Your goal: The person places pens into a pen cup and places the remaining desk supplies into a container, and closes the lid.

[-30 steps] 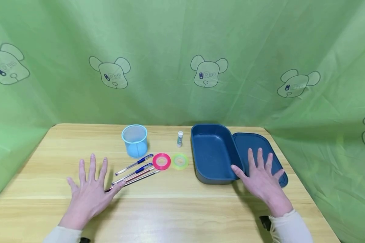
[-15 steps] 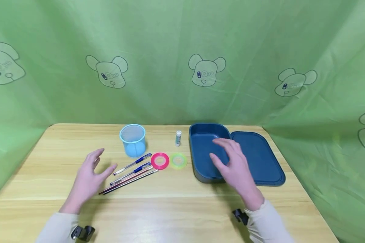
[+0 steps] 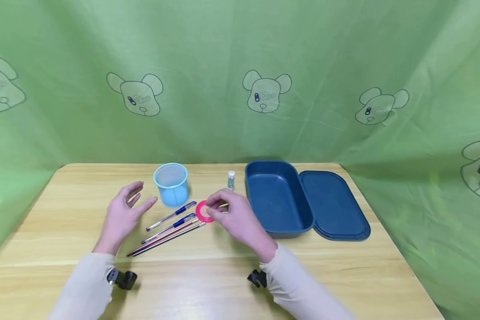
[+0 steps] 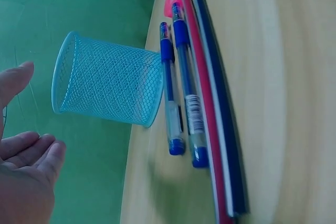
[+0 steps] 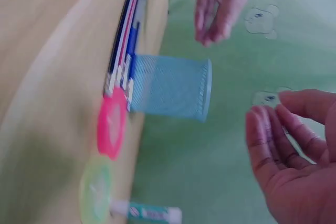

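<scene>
My right hand (image 3: 238, 220) hovers over the pink tape roll (image 3: 200, 213), fingers bent toward the thumb and holding nothing. Beneath it lies a yellow-green tape roll (image 5: 96, 190), hidden in the head view. My left hand (image 3: 122, 220) is raised left of the light blue mesh pen holder (image 3: 171, 189), thumb apart from the relaxed fingers. Two pens with blue grips (image 4: 169, 87) and two pencils, one red (image 4: 202, 77) and one dark (image 4: 223, 114), lie side by side in front of the holder. A small white-capped glue stick (image 3: 230, 181) stands upright beyond my right hand.
A dark blue open box (image 3: 272, 206) stands right of the glue stick. Its flat lid (image 3: 338, 206) lies against the box's right side. Green curtain (image 3: 208, 129) with mouse-head drawings encloses the wooden table (image 3: 208, 275) at the back and sides.
My right hand has swung left from over the lid, across the box, to above the tape rolls, its fingers bending. My left hand's spread fingers have drawn together and relaxed. The objects lie as before.
</scene>
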The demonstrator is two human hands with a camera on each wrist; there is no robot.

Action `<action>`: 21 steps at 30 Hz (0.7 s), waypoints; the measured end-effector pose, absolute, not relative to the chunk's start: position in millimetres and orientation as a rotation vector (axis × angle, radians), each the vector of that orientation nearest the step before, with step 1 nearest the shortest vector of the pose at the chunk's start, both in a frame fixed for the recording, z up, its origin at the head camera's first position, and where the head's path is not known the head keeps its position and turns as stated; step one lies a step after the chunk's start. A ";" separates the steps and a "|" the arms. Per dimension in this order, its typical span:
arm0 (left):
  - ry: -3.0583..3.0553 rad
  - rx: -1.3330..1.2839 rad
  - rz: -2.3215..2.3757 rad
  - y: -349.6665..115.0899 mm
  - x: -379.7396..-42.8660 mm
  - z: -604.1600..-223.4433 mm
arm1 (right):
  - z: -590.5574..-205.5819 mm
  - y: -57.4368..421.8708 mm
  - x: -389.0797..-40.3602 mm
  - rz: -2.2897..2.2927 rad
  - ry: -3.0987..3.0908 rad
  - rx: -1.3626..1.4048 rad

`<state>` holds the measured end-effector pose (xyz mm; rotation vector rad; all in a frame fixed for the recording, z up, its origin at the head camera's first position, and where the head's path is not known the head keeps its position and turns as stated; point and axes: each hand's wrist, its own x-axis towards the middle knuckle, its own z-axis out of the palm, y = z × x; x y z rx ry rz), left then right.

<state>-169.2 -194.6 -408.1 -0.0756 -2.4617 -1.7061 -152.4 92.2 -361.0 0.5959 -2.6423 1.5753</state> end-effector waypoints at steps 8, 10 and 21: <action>-2.458 -0.099 -1.732 -188.7 -184.7 -403.1 | -380.7 65.4 -176.0 1.786 -2.747 0.427; -2.467 -0.106 -1.738 -187.8 -187.9 -401.8 | -384.8 61.9 -180.7 1.821 -2.758 0.391; -2.492 -0.137 -1.763 -184.2 -203.8 -403.4 | -396.4 48.5 -189.9 1.645 -3.015 0.327</action>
